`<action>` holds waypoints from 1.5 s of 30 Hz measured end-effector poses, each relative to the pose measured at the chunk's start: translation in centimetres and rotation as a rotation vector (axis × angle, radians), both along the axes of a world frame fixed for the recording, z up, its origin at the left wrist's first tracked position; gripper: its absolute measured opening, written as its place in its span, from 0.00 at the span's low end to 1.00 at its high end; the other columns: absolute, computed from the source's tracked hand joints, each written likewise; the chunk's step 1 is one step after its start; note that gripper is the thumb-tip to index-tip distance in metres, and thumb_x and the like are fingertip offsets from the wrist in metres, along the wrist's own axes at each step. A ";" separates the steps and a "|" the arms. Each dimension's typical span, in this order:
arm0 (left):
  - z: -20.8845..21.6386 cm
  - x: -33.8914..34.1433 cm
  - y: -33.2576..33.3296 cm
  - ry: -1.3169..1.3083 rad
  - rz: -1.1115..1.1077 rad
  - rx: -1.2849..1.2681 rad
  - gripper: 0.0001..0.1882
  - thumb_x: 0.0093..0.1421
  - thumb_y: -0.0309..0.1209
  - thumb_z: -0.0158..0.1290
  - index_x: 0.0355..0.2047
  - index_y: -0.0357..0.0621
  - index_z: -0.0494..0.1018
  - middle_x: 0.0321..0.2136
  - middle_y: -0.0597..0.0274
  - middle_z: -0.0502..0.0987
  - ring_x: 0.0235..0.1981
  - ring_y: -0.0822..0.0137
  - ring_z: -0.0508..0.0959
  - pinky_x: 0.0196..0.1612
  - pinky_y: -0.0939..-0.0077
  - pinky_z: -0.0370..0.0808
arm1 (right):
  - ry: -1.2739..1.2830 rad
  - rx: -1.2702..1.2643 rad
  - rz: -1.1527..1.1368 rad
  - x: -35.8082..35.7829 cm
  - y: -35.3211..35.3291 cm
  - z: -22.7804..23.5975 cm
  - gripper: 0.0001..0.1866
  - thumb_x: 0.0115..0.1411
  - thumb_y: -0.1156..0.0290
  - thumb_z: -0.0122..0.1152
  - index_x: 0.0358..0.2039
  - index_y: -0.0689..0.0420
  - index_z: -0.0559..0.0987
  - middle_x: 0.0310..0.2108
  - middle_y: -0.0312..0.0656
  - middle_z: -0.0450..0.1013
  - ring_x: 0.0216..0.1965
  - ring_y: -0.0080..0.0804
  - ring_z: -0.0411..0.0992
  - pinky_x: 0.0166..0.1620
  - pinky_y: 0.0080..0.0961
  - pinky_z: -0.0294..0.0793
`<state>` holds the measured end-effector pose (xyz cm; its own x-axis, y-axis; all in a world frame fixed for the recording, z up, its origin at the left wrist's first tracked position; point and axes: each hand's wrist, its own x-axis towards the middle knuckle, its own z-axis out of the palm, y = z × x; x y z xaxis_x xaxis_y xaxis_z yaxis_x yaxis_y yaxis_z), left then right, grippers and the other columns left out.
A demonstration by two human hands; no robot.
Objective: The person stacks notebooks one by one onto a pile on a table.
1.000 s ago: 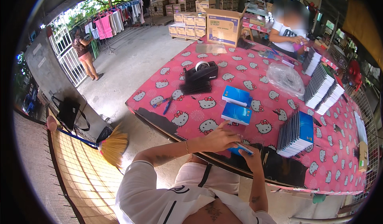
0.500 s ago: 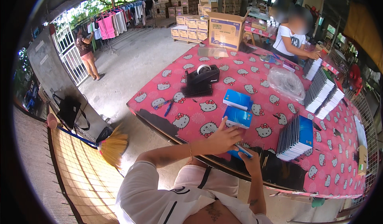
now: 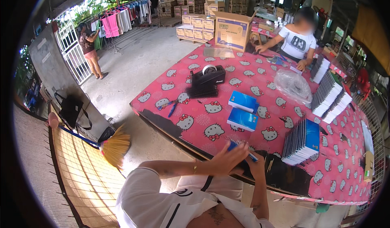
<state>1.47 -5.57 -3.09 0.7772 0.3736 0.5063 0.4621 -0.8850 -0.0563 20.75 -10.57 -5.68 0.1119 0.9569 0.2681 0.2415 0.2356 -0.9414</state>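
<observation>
Just over the table's near edge, my right hand (image 3: pixel 256 167) is wrapped around a small blue-covered spiral notebook (image 3: pixel 233 145), held tilted. Across it lies my left hand (image 3: pixel 228 159), its fingers curved over the cover and hiding much of it; whether there is more than one notebook in my hands cannot be made out. Beyond my hands, two short piles of blue notebooks rest on the table, the nearer pile (image 3: pixel 242 119) and the farther pile (image 3: pixel 243 101). A long row of spiral notebooks (image 3: pixel 300 142) leans to the right of them.
The table (image 3: pixel 191 136) has a pink patterned cover. On it are a black tape dispenser (image 3: pixel 208 77), black binding spirals (image 3: pixel 202 92), blue-handled pliers (image 3: pixel 172 109), clear plastic wrap (image 3: pixel 292 86), more notebook stacks (image 3: pixel 327 94) and a carton (image 3: pixel 231 31). A co-worker (image 3: pixel 298 41) is at the far side.
My left hand has drawn back from the nearer pile onto the notebook in my right hand. The co-worker has moved a hand from a notebook stack and spread both arms over the table.
</observation>
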 end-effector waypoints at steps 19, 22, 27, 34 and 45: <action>0.4 2.5 1.4 0.065 -0.017 -0.125 0.49 0.62 0.63 0.42 0.68 0.33 0.53 0.70 0.40 0.51 0.72 0.45 0.51 0.65 0.26 0.39 | -0.084 -0.055 -0.033 -1.0 0.6 -1.1 0.18 0.54 0.77 0.62 0.47 0.64 0.80 0.35 0.58 0.79 0.36 0.48 0.80 0.39 0.32 0.76; -2.6 0.0 -1.8 0.076 -0.143 -0.232 0.43 0.64 0.56 0.46 0.68 0.36 0.54 0.70 0.44 0.53 0.72 0.48 0.51 0.65 0.27 0.39 | -0.088 -0.084 -0.024 -0.7 0.7 -1.1 0.16 0.54 0.76 0.63 0.45 0.65 0.80 0.33 0.57 0.79 0.34 0.48 0.80 0.38 0.32 0.75; 2.0 1.7 1.9 -0.141 -0.126 -0.178 0.23 0.64 0.41 0.54 0.57 0.47 0.71 0.52 0.60 0.76 0.57 0.59 0.73 0.67 0.30 0.40 | -0.143 -0.190 -0.010 -1.0 0.3 0.6 0.15 0.56 0.70 0.67 0.42 0.66 0.81 0.32 0.54 0.79 0.34 0.45 0.80 0.40 0.33 0.76; 2.2 1.8 2.3 -0.220 -0.235 -0.294 0.09 0.62 0.37 0.58 0.41 0.51 0.78 0.38 0.67 0.81 0.45 0.65 0.80 0.69 0.36 0.41 | -0.143 0.022 -0.049 2.4 -2.9 4.0 0.16 0.55 0.71 0.71 0.43 0.63 0.82 0.40 0.47 0.80 0.39 0.31 0.80 0.43 0.27 0.78; 2.4 2.1 2.4 -0.146 -0.227 -0.280 0.07 0.63 0.37 0.56 0.36 0.50 0.77 0.36 0.67 0.80 0.44 0.64 0.79 0.68 0.40 0.48 | -0.061 -0.086 0.044 3.3 -2.7 3.3 0.07 0.59 0.78 0.66 0.38 0.65 0.82 0.32 0.41 0.79 0.34 0.21 0.77 0.39 0.19 0.76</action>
<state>3.58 -3.20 -0.73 0.7832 0.3397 0.5208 0.2379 -0.9376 0.2537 24.07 -13.26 -2.34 0.0547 0.9802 0.1903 0.2901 0.1667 -0.9424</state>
